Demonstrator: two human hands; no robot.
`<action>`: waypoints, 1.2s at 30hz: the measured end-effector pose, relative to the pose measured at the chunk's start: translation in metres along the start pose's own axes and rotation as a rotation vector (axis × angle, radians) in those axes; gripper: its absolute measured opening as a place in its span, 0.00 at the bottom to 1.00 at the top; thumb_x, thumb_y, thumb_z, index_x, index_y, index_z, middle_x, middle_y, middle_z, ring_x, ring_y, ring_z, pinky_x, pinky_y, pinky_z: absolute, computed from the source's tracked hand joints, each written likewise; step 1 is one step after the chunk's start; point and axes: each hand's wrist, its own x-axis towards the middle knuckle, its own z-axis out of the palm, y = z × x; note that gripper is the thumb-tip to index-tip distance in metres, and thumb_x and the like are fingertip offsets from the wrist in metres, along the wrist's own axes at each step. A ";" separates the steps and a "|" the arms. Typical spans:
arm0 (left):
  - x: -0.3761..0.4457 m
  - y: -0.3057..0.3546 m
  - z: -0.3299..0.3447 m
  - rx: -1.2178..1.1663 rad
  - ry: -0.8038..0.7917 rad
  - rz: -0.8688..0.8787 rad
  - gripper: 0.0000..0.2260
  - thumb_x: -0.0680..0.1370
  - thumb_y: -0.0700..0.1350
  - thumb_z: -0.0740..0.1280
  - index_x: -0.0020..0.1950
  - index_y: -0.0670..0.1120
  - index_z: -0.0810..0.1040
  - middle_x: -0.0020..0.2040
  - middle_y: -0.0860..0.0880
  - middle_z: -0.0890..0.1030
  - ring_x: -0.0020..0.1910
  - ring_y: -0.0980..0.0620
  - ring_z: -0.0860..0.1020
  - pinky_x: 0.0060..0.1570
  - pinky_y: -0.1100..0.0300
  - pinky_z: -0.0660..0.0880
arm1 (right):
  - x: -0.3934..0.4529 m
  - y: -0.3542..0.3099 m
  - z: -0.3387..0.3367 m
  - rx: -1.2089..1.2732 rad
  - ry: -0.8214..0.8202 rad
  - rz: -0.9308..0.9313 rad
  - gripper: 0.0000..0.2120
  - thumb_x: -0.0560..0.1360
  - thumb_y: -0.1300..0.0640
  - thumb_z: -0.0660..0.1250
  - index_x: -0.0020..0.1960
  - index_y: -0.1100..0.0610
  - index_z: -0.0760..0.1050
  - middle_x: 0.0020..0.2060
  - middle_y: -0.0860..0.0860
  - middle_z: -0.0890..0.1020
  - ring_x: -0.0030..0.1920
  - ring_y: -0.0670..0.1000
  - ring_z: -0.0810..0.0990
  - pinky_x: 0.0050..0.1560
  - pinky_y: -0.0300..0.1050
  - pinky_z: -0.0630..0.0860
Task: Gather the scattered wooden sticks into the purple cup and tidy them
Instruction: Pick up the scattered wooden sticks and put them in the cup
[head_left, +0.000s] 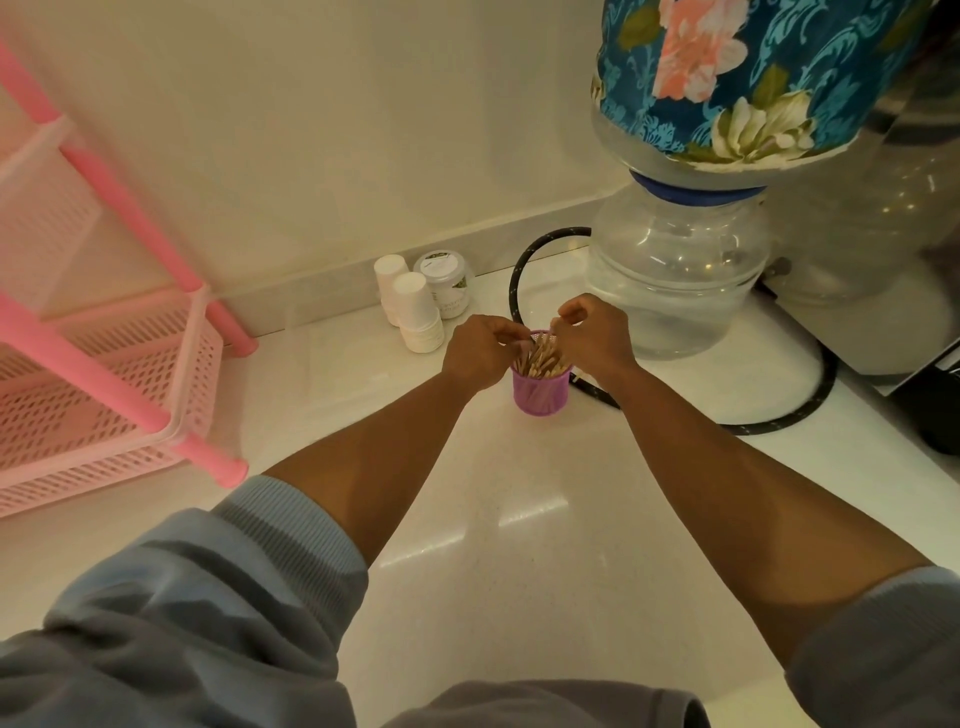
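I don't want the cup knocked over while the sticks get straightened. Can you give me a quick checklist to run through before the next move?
1. Purple cup upright on the counter: ok.
2. Wooden sticks inside the cup: ok.
3. Sticks standing straight: not ok, they fan out.
4. Left hand and right hand at the stick tops: ok.
5. Stray sticks behind the hands: cannot tell.
6. Black hose right beside the cup: not ok.
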 end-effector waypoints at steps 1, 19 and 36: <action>0.000 -0.001 0.000 -0.009 0.010 0.005 0.10 0.77 0.43 0.71 0.58 0.47 0.84 0.54 0.49 0.84 0.52 0.54 0.80 0.48 0.62 0.74 | 0.002 0.002 -0.003 0.030 0.019 0.021 0.09 0.75 0.62 0.66 0.55 0.60 0.78 0.51 0.53 0.82 0.48 0.48 0.78 0.46 0.36 0.71; -0.027 -0.060 0.028 -0.178 0.185 -0.185 0.05 0.78 0.47 0.69 0.51 0.50 0.83 0.47 0.53 0.83 0.45 0.55 0.81 0.47 0.61 0.76 | 0.013 0.084 0.003 -0.158 -0.058 0.275 0.13 0.72 0.63 0.64 0.55 0.56 0.79 0.57 0.55 0.80 0.58 0.55 0.77 0.57 0.44 0.75; -0.069 -0.115 0.064 0.366 0.029 -0.035 0.23 0.81 0.56 0.61 0.74 0.50 0.67 0.75 0.51 0.66 0.75 0.50 0.62 0.73 0.53 0.63 | 0.033 0.095 0.027 -0.217 -0.136 0.299 0.11 0.75 0.57 0.63 0.53 0.55 0.82 0.56 0.54 0.82 0.57 0.56 0.78 0.57 0.46 0.75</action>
